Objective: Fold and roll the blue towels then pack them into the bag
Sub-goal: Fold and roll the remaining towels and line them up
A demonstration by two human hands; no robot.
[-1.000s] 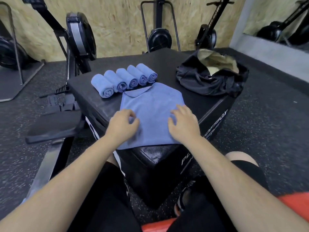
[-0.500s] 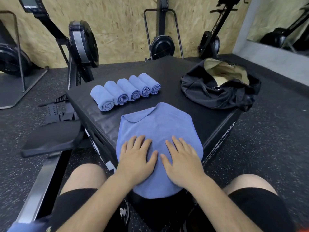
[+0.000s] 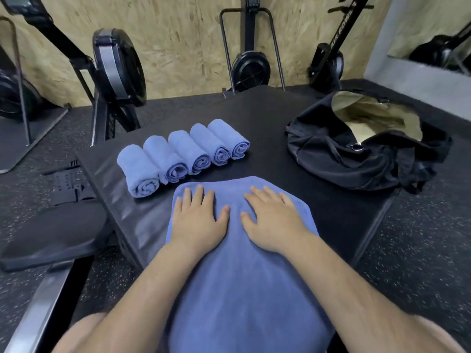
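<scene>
A chipboard wall runs across the back of the room, and dark speckled rubber floor spreads out on every side. In the middle stands a big black padded surface, with one corner pointing toward the person. Three rowing machines stand beyond it: one flywheel at the left, one upright against the wall in the centre, and one at the right.

The largest of the task's things is the unrolled blue towel. It lies flat on the near part of the surface and its near end hangs over the edge toward the person's lap. Its far edge is rounded and stops just short of the rolled ones.

To the right, near the far right corner of the surface, sits the black bag. It is slumped and wide open, and its pale tan lining shows inside. It lies well apart from the flat towel.

Five rolled blue towels lie side by side on the left part of the surface, touching one another, with their spiral ends facing the near side.

The left hand and right hand both lie palm down on the far part of the flat towel, close together. Their fingers are straight and slightly spread, pressing on the cloth and gripping nothing.
</scene>
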